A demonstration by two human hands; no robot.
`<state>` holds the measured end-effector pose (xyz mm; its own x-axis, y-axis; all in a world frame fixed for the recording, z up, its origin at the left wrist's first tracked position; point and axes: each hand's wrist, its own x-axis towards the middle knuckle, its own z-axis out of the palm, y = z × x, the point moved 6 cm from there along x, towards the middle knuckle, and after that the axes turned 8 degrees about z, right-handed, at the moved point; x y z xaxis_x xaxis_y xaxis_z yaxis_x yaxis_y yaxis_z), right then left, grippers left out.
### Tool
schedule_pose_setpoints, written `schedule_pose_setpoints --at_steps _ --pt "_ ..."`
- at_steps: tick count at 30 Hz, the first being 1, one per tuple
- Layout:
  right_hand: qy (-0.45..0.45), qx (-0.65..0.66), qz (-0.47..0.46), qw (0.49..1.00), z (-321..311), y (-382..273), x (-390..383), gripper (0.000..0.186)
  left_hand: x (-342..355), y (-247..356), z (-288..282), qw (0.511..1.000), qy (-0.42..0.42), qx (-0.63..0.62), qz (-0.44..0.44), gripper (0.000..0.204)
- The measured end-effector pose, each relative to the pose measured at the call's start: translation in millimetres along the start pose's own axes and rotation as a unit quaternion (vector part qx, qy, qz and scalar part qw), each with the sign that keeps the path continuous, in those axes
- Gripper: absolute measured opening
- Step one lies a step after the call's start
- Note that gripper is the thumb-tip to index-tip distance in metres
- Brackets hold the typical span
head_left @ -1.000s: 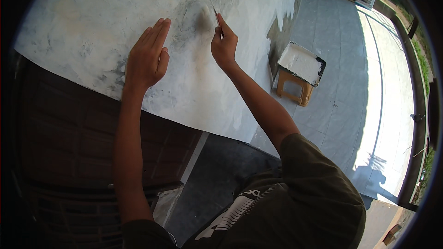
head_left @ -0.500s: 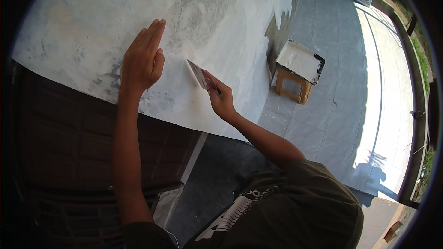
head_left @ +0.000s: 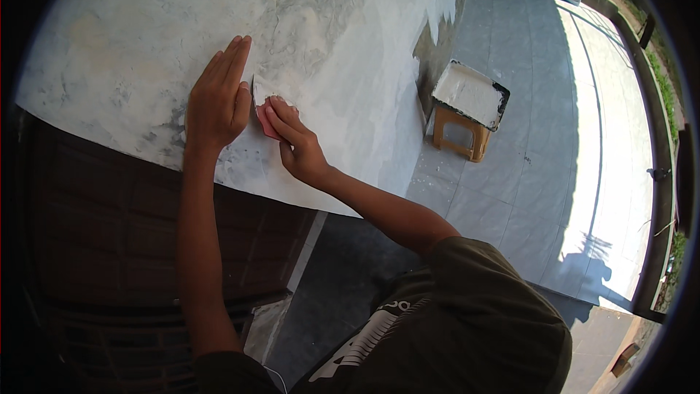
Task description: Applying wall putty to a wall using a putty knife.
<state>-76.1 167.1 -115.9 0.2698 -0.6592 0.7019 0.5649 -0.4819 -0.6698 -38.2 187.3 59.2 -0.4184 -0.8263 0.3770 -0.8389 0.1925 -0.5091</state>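
Fingers of my right hand (head_left: 295, 147) are clamped on a scraper (head_left: 264, 106), pressing its blade flat against the wall (head_left: 328, 36). Just left, touching it, my left hand (head_left: 217, 98) lies open, palm on the plaster, holding nothing. Farther right, a tray (head_left: 470, 93) of white paste sits on a small stool (head_left: 461, 138).
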Motion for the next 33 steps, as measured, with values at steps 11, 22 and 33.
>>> schedule_pose_setpoints --at_steps 11,22,33 --pt "0.112 -0.003 0.267 0.957 -92 46 -9 0.044 -3 -1 -1 1.000 -0.018 0.023 -0.003 0.060" --pt "0.143 -0.044 0.032 0.988 -39 54 85 0.060 1 2 -2 1.000 -0.015 0.024 0.006 0.058" --pt "0.145 0.212 0.247 0.934 -56 44 -34 0.051 -2 0 -1 0.999 -0.017 0.035 0.000 0.059"
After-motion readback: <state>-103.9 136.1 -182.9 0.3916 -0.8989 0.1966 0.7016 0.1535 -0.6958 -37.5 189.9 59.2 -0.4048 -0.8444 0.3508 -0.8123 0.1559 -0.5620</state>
